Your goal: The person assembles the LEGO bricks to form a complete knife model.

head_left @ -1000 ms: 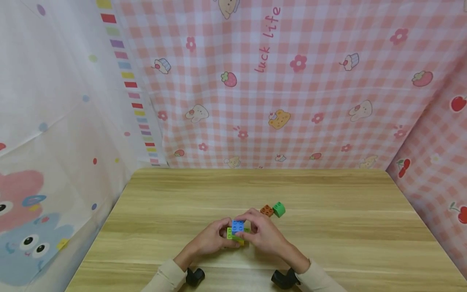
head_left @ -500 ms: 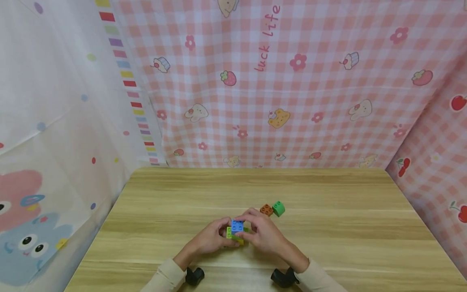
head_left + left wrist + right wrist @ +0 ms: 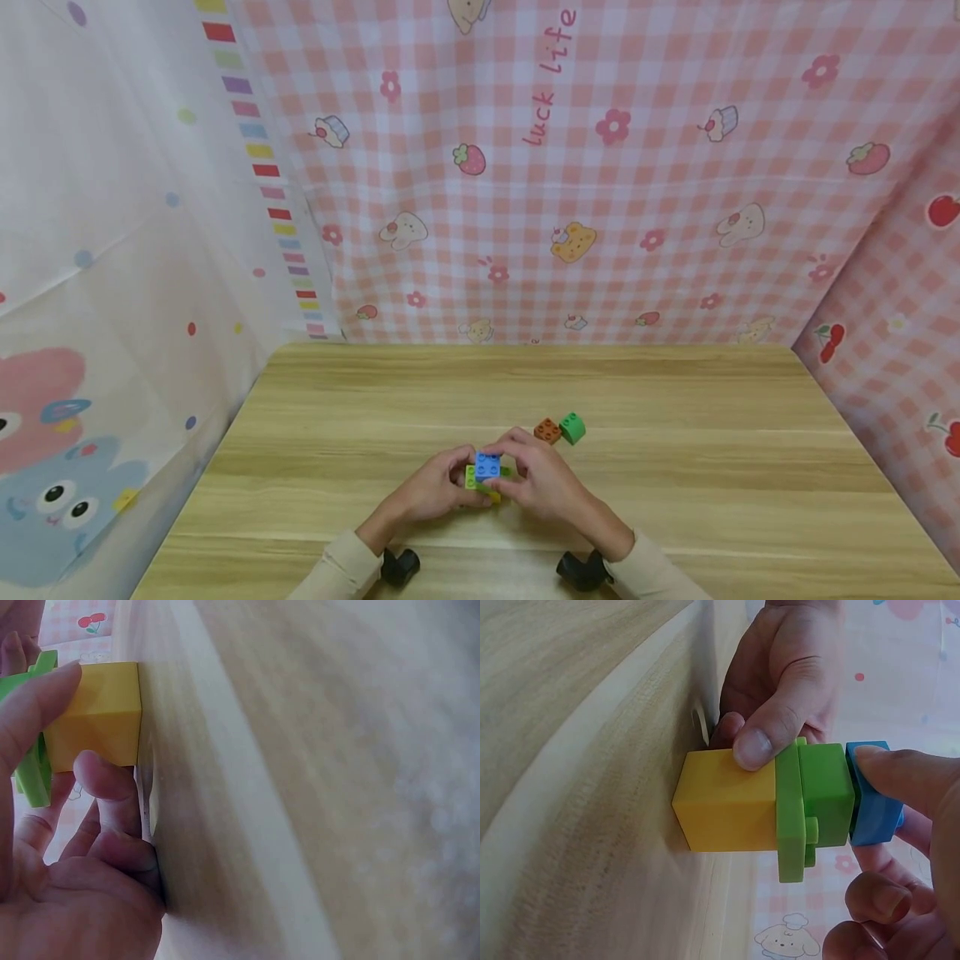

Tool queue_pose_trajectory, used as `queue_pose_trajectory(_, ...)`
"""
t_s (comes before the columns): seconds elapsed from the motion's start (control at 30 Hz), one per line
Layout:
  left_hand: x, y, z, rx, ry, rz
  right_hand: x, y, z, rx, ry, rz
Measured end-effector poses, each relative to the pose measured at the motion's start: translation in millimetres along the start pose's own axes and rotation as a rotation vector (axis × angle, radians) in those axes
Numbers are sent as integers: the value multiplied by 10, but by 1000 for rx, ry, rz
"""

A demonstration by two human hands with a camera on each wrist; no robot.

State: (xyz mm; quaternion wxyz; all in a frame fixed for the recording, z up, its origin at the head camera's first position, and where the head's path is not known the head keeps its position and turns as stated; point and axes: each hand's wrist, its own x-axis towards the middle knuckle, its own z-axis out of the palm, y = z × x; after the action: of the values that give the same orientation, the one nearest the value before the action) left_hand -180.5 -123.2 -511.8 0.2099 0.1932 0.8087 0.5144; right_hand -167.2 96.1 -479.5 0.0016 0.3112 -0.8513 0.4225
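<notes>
A small stack of toy building bricks stands on the table between both hands. At its base is a yellow block, then a wider light green plate, a green brick and a blue brick at the top. My left hand grips the yellow block low down, its thumb along one side. From the right, my right hand pinches the blue brick between thumb and fingers. The blue brick lies right at the green brick's top, slightly askew in the right wrist view.
Just beyond the right hand lie a brown brick and a green curved brick, side by side. Black devices sit at both wrists. A pink checked cloth hangs behind the wooden table.
</notes>
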Motion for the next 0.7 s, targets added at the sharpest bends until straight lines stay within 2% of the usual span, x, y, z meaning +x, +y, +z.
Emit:
queue_pose_trajectory(0.5,9,-30,3,26,1,27,11,3,-8,3,-16,21)
queue_pose_trajectory(0.7,20,-48,6,29,5,31,4,27,10,-1,-10,5)
